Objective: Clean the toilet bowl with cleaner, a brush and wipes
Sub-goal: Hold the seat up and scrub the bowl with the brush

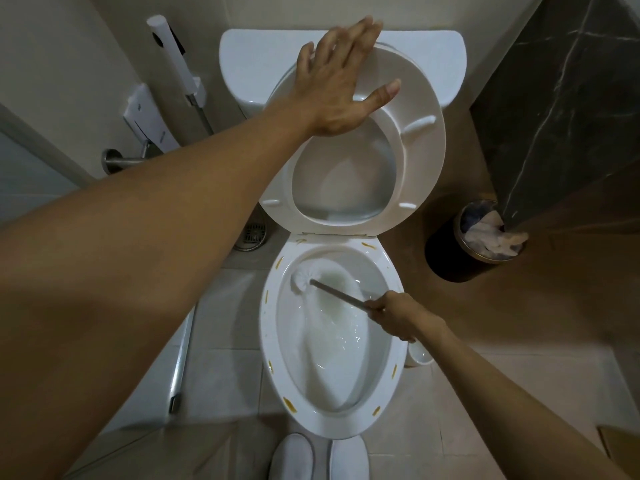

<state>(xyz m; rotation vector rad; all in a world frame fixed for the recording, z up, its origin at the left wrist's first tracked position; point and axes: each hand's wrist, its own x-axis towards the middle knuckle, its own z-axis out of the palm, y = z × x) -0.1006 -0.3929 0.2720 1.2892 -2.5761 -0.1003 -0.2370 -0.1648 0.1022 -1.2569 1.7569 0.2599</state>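
The white toilet bowl (388, 271) lies below me with several yellow-brown smears on its rim. Its seat (420, 147) and lid are raised against the cistern (256, 57). My left hand (337, 84) rests flat with spread fingers on the top of the raised seat. My right hand (398, 315) grips the grey handle of the toilet brush (306, 275). The white brush head sits against the upper left inside wall of the bowl, blurred.
A black bin (450, 251) holding crumpled wipes stands on the floor to the right, beside a dark marbled wall. A white brush holder (420, 356) sits by the bowl's right side. A bidet sprayer (173, 53) hangs on the left wall. My white slippers (318, 457) are at the bottom.
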